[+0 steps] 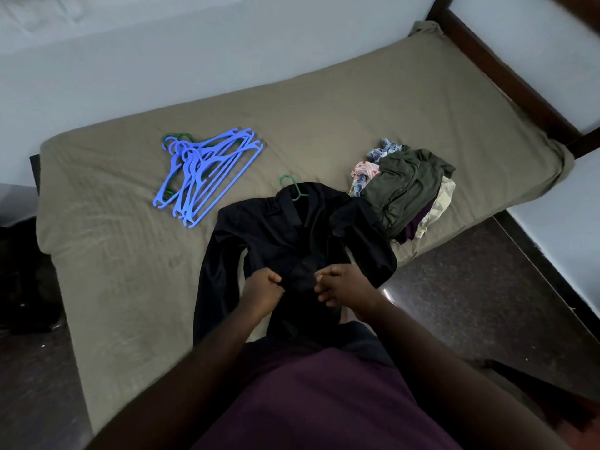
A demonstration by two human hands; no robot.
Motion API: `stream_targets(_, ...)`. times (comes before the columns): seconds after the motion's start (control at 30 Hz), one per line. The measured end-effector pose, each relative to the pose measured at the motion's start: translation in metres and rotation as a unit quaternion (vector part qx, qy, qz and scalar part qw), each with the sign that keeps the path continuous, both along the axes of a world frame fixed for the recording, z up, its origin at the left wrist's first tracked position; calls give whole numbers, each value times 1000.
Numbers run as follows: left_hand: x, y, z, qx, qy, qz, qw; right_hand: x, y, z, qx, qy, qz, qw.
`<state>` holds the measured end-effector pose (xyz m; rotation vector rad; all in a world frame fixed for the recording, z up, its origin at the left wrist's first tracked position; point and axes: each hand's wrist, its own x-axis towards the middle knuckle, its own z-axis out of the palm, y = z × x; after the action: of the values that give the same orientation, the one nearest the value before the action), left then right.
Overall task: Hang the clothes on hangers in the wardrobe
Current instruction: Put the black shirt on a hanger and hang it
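worn: plain dark purple top (324, 404) | forearms (201, 362): bare | left hand (263, 284), right hand (341, 287): bare

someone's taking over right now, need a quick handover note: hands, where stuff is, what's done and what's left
Hands: the left hand and right hand both pinch the front of the black jacket near its middle, close together.
Things: the black jacket lies flat on the bed with a green hanger in it, hook sticking out at the collar. The spare blue hangers are heaped to its left, and the pile of clothes is to its right.
Done: one garment is on a hanger.
Left: carry it to the wardrobe, which is not in view, then hang up everything in the pile.
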<state>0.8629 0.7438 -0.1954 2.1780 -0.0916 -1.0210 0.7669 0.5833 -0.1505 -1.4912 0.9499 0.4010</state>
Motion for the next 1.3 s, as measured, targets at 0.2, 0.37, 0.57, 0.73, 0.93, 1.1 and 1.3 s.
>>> stream_targets(0.2, 17, -13, -21, 33, 20, 27, 999, 26, -49, -16, -26, 28, 8, 999)
stream_targets(0.37, 49, -52, -31, 15, 34, 64, 997, 92, -101, -43, -68, 42, 80, 994)
stream_targets(0.57, 100, -98, -44, 15, 61, 135, 989, 191, -156, -105, -142, 43, 188, 971)
stream_targets(0.73, 123, -113, -81, 20, 102, 204, 973, 262, -176, -171, -150, 58, 302, 940)
stream_targets(0.93, 109, -111, -117, 35, 156, 261, 952, 304, -175, -242, -193, 85, 456, 865)
stream_targets(1.1, 87, -99, -128, 53, 186, 249, 949, 316, -180, -255, -174, 98, 422, 884)
stream_targets(1.3, 84, -93, -109, 30, 178, 205, 962, 329, -194, -185, -351, 17, 411, 841)
